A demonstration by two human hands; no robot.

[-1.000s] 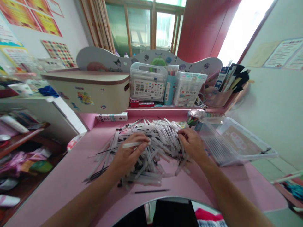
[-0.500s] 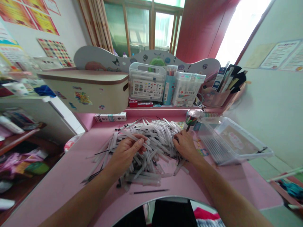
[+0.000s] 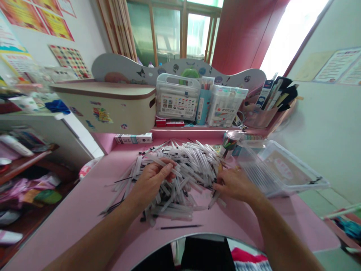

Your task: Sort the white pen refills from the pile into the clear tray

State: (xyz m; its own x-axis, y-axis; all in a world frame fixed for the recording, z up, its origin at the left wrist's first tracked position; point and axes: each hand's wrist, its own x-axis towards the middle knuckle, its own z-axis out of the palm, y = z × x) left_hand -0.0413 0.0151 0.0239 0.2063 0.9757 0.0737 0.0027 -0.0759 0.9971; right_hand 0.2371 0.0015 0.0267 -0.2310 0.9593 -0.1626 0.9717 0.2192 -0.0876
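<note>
A large heap of translucent white pen barrels (image 3: 203, 162) with black caps and thin dark refills spreads over the pink desk. My left hand (image 3: 155, 178) is closed over the heap's left part, with a pen barrel (image 3: 156, 160) between thumb and fingers, slanting down to the right. At the heap's right edge, my right hand (image 3: 237, 183) has its fingers bent together, low by the desk; whatever is in them is too small and hidden to name. A loose pen barrel (image 3: 213, 200) lies just below those fingertips. One dark refill (image 3: 179, 227) lies near the desk's front edge.
Right of the heap stands an open clear plastic box (image 3: 293, 165). Behind are a clear jar of pens (image 3: 229, 143) and a long carton (image 3: 134, 138). A shelf above bears a lidded beige bin (image 3: 113, 109), marker cases (image 3: 178, 99) and a pink pen holder (image 3: 258, 114).
My right hand has moved right and toward me, from the heap's upper right side to its lower right edge. My left hand keeps holding the pen barrel in nearly the same place.
</note>
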